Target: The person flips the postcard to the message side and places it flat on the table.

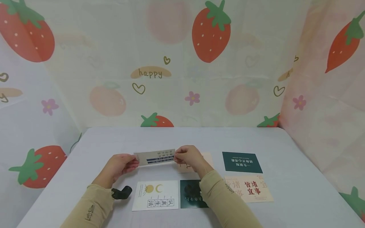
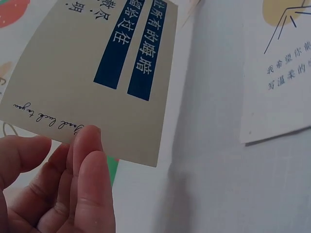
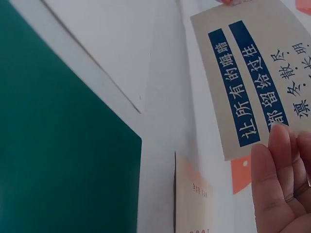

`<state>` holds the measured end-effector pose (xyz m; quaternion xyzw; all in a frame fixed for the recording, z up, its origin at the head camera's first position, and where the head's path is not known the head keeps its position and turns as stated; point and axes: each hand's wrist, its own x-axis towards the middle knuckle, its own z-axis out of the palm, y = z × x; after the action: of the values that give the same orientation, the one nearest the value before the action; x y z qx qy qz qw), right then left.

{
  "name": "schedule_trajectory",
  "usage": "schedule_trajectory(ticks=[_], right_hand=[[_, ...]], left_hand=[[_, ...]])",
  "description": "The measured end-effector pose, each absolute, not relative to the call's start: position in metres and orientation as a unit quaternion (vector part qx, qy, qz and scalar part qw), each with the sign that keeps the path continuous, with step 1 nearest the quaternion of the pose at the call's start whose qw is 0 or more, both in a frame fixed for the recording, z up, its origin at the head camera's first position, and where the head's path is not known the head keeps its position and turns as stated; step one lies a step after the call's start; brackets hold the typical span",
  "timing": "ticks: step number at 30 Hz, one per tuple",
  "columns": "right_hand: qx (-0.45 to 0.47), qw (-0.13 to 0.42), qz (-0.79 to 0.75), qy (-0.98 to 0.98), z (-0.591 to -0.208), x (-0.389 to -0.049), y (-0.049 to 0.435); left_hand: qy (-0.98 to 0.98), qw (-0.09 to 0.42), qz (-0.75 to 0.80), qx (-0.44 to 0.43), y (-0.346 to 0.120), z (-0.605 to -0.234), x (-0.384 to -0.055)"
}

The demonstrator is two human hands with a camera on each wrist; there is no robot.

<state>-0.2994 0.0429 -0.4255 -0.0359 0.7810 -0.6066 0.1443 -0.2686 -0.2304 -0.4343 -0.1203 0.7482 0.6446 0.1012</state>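
Observation:
Both hands hold a beige postcard (image 1: 155,158) between them, above the white table. Its printed side carries dark text and two navy strips, with a handwritten-style line along one end in the left wrist view. The left hand (image 1: 121,165) pinches the card's left end between thumb and fingers. At the opposite end, the right hand (image 1: 191,157) pinches the card near its navy strips. Partly behind the right hand lies a peach-coloured card (image 1: 208,158). Just below the held card lies a white card (image 1: 155,195) with a sun, a moon and boxed characters.
A dark green card (image 1: 194,204) lies beside the white one, partly under the right sleeve. To the right are another green card (image 1: 242,162) and a cream card (image 1: 256,188) with red characters. A strawberry-print curtain (image 1: 182,104) surrounds the table (image 1: 296,177).

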Motion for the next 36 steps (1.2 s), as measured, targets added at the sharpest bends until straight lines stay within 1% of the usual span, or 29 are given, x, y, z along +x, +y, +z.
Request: schedule_trajectory(ticks=[9,15,21,32,36], right_hand=[[-0.03,0.145,-0.61,0.778,-0.4254,-0.2977,0.0404],[-0.027,0.147,-0.603,0.784,-0.4252,-0.2949,0.0399],[-0.028,0.144,-0.591,0.794,-0.4248,-0.2946,0.0405],[-0.031,0.144,-0.593,0.792,-0.4246,-0.2952,0.0406],[-0.026,0.144,-0.588,0.795,-0.4252,-0.2953,0.0402]], left_hand=[[0.755,0.092,0.642,-0.102,-0.2317,-0.4353,-0.2676],[0.767,0.091,0.623,-0.125,-0.2302,-0.4331,-0.2656],[0.767,0.09,0.621,-0.13,-0.2301,-0.4328,-0.2654],[0.774,0.086,0.616,-0.12,-0.2307,-0.4341,-0.2658],[0.785,0.082,0.606,-0.101,-0.2313,-0.4359,-0.2657]])
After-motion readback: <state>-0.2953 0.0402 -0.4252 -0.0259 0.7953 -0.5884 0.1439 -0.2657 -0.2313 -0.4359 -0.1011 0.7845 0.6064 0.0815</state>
